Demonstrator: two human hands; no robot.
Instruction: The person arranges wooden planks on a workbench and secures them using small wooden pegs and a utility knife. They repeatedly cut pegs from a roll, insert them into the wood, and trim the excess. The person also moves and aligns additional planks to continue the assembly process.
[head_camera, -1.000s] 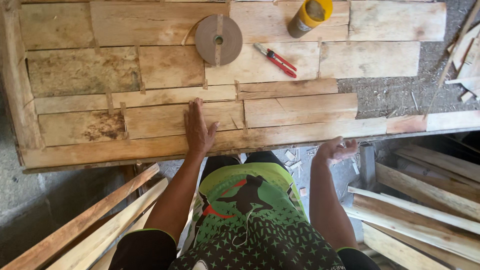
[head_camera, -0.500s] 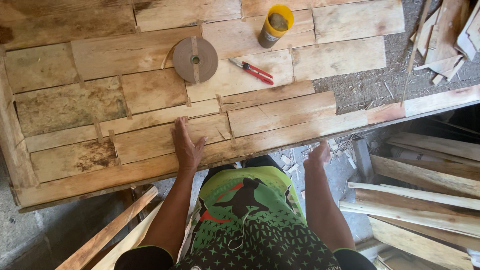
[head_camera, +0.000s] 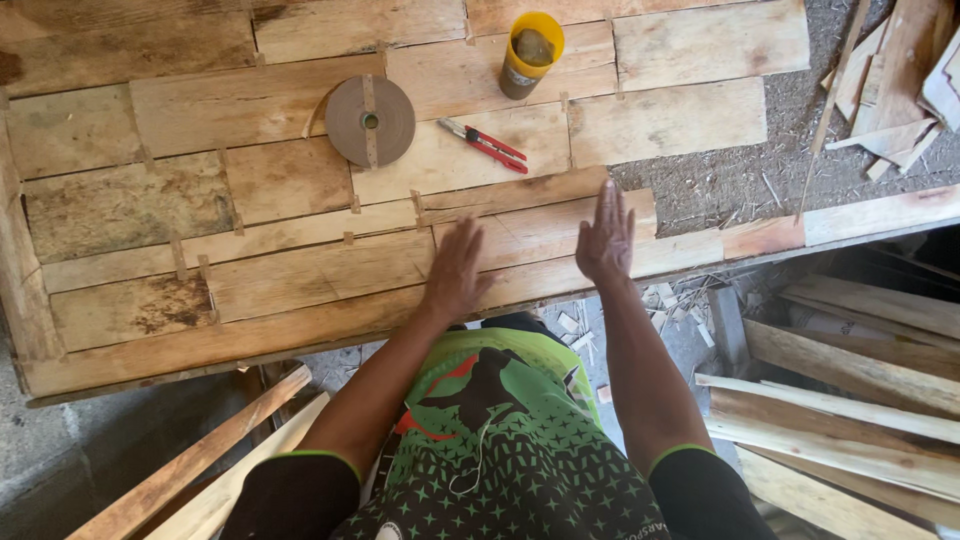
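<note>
Veneer strips cover the bench in a patchwork, thin pale wood laid edge to edge and joined here and there by short tabs of brown tape. Both hands are on this sheet near its front edge. The left hand lies flat with fingers spread, palm down on a long strip just back from the bench edge. The right hand rests beside it, fingers straight and close together, on the end of a shorter strip whose right end stops where the bare, dusty ground shows beyond. Neither hand is closed on anything; both are open and pressing or resting on the wood.

By the look of it the sheet is light and very thin — stiff along the grain but likely to split or crack if bent across it, and the taped seams seem the weakest spots. I would judge it safest handled flat, with open palms spread wide, or lifted by two long edges at once rather than by a corner.

Farther back, well out of reach of the fingers, sit a roll of brown tape, a red-handled cutter and a yellow-rimmed pot. Loose offcut boards lie stacked below the bench to the right — more lean at lower left.
</note>
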